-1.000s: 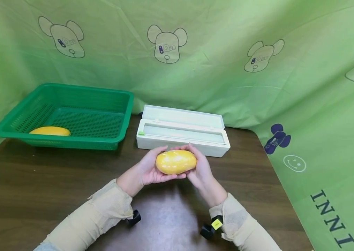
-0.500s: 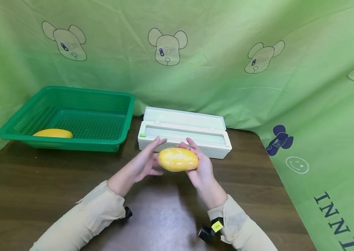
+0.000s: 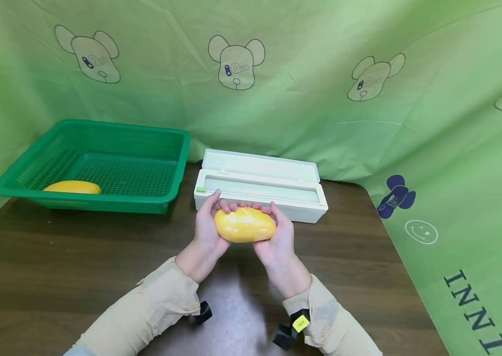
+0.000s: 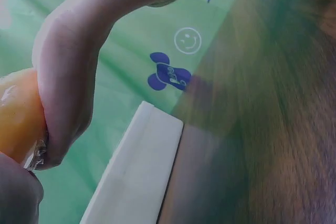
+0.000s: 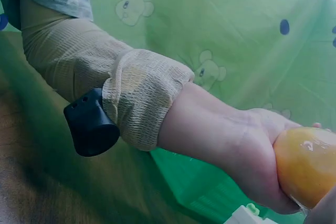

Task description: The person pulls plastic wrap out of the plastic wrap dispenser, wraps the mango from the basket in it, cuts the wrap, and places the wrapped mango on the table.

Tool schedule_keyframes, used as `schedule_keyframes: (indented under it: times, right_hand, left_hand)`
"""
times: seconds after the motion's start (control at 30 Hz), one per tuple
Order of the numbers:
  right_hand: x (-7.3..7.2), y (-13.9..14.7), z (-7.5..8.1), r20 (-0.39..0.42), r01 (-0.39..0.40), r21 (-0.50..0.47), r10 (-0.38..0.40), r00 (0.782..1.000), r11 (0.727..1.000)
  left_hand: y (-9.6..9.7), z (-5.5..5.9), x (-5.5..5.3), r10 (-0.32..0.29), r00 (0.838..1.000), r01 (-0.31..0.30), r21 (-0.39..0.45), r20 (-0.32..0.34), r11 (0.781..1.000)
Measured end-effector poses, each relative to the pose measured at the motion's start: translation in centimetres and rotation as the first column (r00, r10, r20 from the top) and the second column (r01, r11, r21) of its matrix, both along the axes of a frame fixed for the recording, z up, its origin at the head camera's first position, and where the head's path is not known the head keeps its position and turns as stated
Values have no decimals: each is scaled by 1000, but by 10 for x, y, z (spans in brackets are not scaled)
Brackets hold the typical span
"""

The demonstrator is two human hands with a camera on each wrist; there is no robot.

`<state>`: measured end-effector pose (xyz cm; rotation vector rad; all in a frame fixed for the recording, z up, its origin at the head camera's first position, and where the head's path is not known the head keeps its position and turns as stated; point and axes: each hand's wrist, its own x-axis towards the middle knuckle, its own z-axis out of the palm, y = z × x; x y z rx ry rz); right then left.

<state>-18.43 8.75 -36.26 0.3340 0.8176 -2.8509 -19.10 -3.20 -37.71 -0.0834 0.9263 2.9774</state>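
A yellow mango [image 3: 245,225] is held between both hands above the table, its skin shiny under clear film. My left hand [image 3: 206,232] grips its left end, fingers curled over the far side. My right hand [image 3: 281,240] grips the right end, the thumb side uppermost. In the left wrist view, crinkled clear film [image 4: 38,156] shows at the mango's underside beside the right hand. The right wrist view shows the mango [image 5: 304,163] against the left palm. Behind the hands stands a white cling film dispenser [image 3: 259,198] with its lid raised.
At the back left, a green plastic basket [image 3: 168,193] holds another mango [image 3: 72,187]. A green printed cloth [image 3: 295,113] hangs behind and along the right of the dark wooden table [image 3: 99,257]. Black wrist cameras [image 3: 200,312] hang under both forearms.
Half a second ago the left hand was spread away from the mango while the right held it. The left hand has closed on it again, and the mango sits slightly further left.
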Motion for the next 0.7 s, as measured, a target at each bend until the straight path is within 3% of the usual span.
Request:
schedule_keyframes:
  times: [0.17, 0.4, 0.7]
  right_hand:
    - [-1, 4, 3, -14, -74, -88, 73, 997, 993]
    - [0, 13, 6, -106, -223, -189, 206, 973, 956]
    - [2, 18, 3, -138, -265, -200, 241, 961, 943]
  left_hand:
    - [-5, -2, 0, -85, 996, 87, 79, -30, 993]
    - [-10, -1, 1, -202, 977, 209, 124, -69, 970]
    - [-14, -3, 3, -282, 950, 298, 118, -133, 947]
